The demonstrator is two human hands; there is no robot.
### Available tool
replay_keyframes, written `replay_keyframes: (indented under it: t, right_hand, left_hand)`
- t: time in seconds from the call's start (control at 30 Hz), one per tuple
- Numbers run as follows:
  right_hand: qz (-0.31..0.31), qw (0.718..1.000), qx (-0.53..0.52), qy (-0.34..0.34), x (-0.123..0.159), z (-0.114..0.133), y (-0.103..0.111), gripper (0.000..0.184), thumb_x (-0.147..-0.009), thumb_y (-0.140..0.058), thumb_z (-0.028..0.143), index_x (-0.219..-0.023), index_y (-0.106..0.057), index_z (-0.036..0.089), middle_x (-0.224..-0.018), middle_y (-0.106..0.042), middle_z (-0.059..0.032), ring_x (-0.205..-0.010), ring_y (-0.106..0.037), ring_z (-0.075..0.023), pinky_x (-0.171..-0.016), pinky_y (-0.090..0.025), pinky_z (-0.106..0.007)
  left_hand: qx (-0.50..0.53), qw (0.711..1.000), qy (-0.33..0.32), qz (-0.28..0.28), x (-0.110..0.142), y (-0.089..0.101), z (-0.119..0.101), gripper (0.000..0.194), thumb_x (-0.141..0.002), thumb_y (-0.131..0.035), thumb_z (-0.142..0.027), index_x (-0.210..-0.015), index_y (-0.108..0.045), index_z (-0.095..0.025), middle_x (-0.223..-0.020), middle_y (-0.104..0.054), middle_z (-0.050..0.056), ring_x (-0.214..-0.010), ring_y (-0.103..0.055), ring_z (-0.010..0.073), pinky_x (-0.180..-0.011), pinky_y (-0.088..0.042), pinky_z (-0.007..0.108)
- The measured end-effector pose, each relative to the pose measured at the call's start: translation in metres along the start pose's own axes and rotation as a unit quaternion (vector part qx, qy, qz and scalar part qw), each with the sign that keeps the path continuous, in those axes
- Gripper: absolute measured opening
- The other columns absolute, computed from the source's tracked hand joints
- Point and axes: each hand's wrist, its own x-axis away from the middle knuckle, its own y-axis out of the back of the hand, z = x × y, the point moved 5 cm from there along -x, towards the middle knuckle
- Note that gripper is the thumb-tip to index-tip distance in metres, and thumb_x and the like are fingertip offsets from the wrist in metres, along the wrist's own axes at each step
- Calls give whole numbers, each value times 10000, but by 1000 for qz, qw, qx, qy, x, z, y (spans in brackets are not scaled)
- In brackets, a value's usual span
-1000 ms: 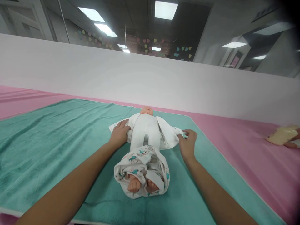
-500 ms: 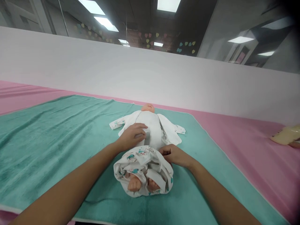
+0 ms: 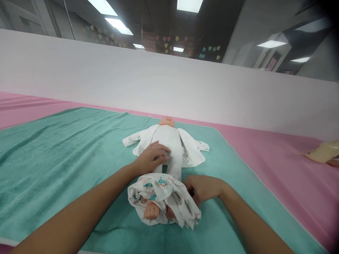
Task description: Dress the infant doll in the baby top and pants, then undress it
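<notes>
A baby doll (image 3: 169, 148) lies on its back on a teal towel (image 3: 60, 155), head away from me, in a white bodysuit. A white printed garment (image 3: 164, 197) is bunched round its legs, with one bare foot (image 3: 151, 211) poking out. My left hand (image 3: 152, 157) lies flat on the doll's belly, fingers stretched. My right hand (image 3: 202, 187) is closed on the right side of the bunched garment near the doll's hip.
The towel covers a pink sheet (image 3: 278, 169). A white partition (image 3: 159, 84) runs across behind the doll. At the far right edge lies a cream-coloured object (image 3: 321, 152).
My right hand came in from the doll's sleeve to the garment at its hip and dragged it towards me. My left hand shifted from the doll's side onto its belly.
</notes>
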Motion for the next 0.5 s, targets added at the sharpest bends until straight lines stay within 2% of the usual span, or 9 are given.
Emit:
replay_keyframes:
  t: [0.1, 0.17, 0.27, 0.33, 0.4, 0.5]
  right_hand:
    - [-59, 998, 10, 29, 0, 2, 5, 74, -634, -601, 245, -673, -606, 182, -595, -479, 43, -549, -345, -90, -500, -277, -217]
    - [-151, 987, 15, 50, -2, -1, 14, 72, -654, -584, 245, -633, -558, 182, -584, -429, 48, -560, -312, -88, -513, -272, -217]
    - [-300, 952, 13, 62, -6, -10, 27, 125, -671, -554, 225, -588, -472, 179, -564, -370, 56, -561, -282, -86, -513, -246, -217]
    - [-374, 925, 10, 66, -12, -16, 30, 112, -674, -520, 194, -591, -446, 181, -564, -363, 55, -562, -281, -89, -515, -235, -220]
    - [-425, 902, 2, 70, -18, -20, 30, 78, -673, -485, 168, -605, -450, 183, -574, -376, 50, -567, -291, -95, -523, -238, -226]
    - [-459, 884, -29, 80, -27, -24, 28, 47, -674, -478, 168, -632, -464, 186, -591, -408, 43, -574, -314, -104, -531, -247, -232]
  left_hand:
    - [7, 1000, 9, 7, -1, -1, 0, 289, -872, -414, -372, -788, -650, -229, -1126, -607, 11, -1084, -514, 167, -1116, -139, 404]
    - [11, 1000, 15, 17, -1, -2, 1, 277, -859, -435, -389, -811, -661, -236, -1140, -602, 16, -1098, -504, 181, -1117, -119, 419]
    - [7, 999, 12, 35, -3, -6, 3, 272, -851, -448, -396, -812, -671, -244, -1161, -591, 19, -1123, -487, 191, -1117, -98, 419]
    - [0, 999, 3, 41, -3, -8, 4, 281, -854, -435, -379, -768, -671, -253, -1169, -585, 7, -1129, -484, 188, -1117, -90, 412]
    - [-2, 999, -3, 49, -3, -9, 4, 276, -846, -438, -352, -715, -662, -259, -1174, -579, -11, -1133, -483, 185, -1119, -71, 413]
    - [18, 997, 2, 79, -1, -7, -3, 252, -834, -450, -329, -687, -641, -255, -1216, -551, -31, -1159, -464, 184, -1122, -12, 428]
